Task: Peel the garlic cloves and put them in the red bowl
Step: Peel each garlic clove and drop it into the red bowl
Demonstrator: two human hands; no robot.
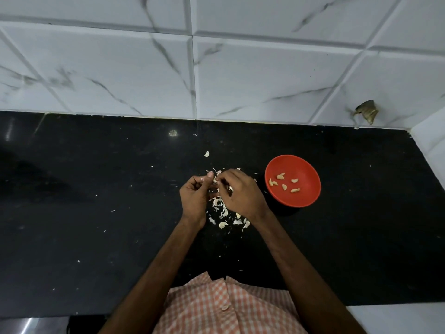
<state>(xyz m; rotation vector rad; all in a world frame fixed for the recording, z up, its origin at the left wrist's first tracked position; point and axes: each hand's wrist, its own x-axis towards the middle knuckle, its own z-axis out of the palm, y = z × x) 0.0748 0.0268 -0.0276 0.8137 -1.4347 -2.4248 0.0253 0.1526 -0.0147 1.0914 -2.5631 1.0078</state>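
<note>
My left hand (194, 201) and my right hand (238, 194) meet over the black counter, fingertips pinched together on one small garlic clove (215, 180) that is mostly hidden between them. Under and just below the hands lies a pile of white garlic skins and cloves (225, 219). The red bowl (304, 168) stands just right of my right hand and holds several peeled cloves (284, 186).
The black counter (96, 213) runs to a white marble-tiled wall (216, 68) at the back and a wall corner on the right. One loose clove or skin piece (206, 154) lies behind the hands. My checked shirt (224, 307) is at the front edge.
</note>
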